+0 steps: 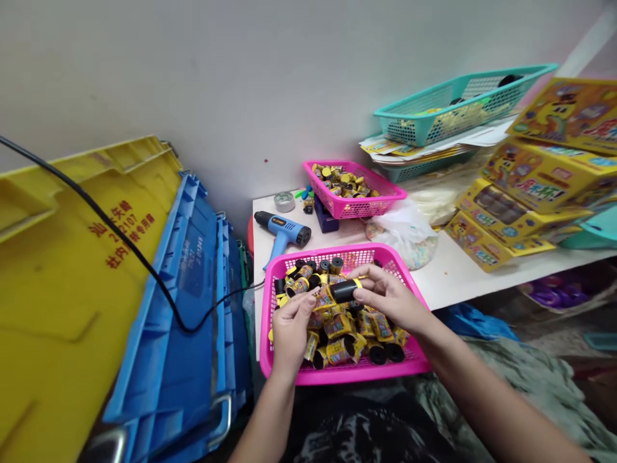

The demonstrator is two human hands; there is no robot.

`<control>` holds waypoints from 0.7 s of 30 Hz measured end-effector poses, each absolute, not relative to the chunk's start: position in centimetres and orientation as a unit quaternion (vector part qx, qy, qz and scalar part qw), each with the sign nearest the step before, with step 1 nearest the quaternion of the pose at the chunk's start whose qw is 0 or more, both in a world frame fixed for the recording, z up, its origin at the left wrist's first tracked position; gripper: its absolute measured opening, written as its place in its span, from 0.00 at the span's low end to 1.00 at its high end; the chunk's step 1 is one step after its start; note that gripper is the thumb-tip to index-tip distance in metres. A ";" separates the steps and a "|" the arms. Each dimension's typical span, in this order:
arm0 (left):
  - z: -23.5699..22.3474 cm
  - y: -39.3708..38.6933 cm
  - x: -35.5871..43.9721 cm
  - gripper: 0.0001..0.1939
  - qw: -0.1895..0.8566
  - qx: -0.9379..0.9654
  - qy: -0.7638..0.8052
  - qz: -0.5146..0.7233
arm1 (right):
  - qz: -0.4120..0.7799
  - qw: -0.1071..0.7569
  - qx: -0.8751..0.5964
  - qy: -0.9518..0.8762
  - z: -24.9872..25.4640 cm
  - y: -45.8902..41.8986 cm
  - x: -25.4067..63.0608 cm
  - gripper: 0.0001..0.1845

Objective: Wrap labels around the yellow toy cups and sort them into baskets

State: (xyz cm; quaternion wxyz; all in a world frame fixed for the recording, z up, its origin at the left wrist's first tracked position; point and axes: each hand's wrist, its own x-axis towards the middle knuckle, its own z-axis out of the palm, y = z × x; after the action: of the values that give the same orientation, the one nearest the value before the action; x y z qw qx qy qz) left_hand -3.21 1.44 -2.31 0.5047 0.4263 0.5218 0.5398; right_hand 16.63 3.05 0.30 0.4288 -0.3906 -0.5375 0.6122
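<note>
My right hand [388, 297] holds a small black cylinder with a yellow end [344, 291], lying nearly sideways between thumb and fingers. My left hand [294, 328] pinches a yellow printed wrapper [324, 299] at the cylinder's left end. Whether the cylinder is partly inside the wrapper I cannot tell. Both hands are above a pink basket [344, 374] filled with many such black cylinders, most in yellow printed wrappers [340, 350].
A blue heat gun [284, 230] and a tape roll [284, 202] lie behind on the white table [453, 283]. A second pink basket [357, 207], a teal basket [419, 132] and stacked yellow boxes [525, 177] stand farther back. Yellow [72, 270] and blue crates [168, 302] line the left; a black cable [139, 270] crosses them.
</note>
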 end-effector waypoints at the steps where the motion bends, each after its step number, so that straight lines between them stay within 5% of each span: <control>1: -2.3 1.4 -3.2 0.17 0.513 0.423 0.522 0.534 | 0.599 0.423 -0.393 -0.554 0.3 3.0 16.7 0.15; 11: -0.9 1.0 -2.7 0.22 0.613 0.432 0.472 0.464 | 0.453 0.414 -0.395 -0.683 -0.1 2.9 16.5 0.17; 21: -0.5 0.9 -2.3 0.16 0.600 0.476 0.441 0.467 | 0.787 0.398 -0.256 -0.396 -1.6 1.9 13.8 0.25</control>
State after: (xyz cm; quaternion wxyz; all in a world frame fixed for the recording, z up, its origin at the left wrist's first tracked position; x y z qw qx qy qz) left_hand -2.30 0.89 -0.53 0.6003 0.4763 0.4409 0.4674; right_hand 13.81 1.91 -1.61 0.3983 -0.2560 -0.3961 0.7868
